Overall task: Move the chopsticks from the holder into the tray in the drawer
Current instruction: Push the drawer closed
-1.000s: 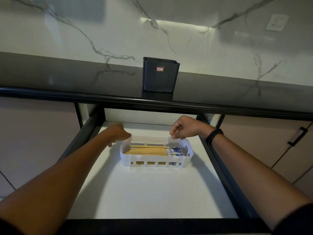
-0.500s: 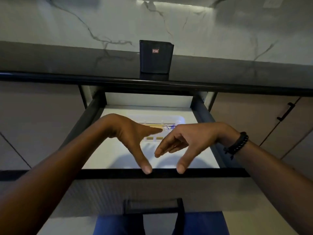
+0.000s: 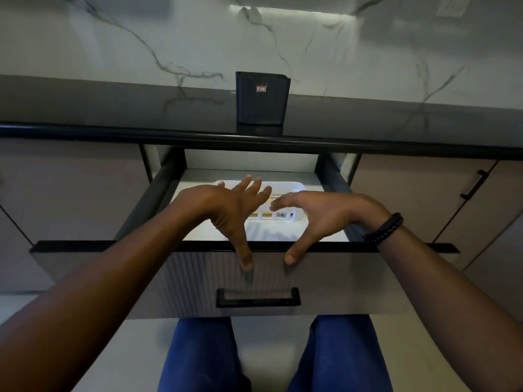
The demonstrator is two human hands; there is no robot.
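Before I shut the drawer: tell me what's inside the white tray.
Chopsticks lie in the tray. The left hand and right hand cover most of it, hiding the count.

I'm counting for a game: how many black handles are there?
2: the drawer handle at bottom centre, and the cabinet handle at far right. Others may be hidden.

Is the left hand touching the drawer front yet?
Cannot tell. In the head view the left hand has its thumb over the drawer front, but this angle shows neither contact nor gap plainly.
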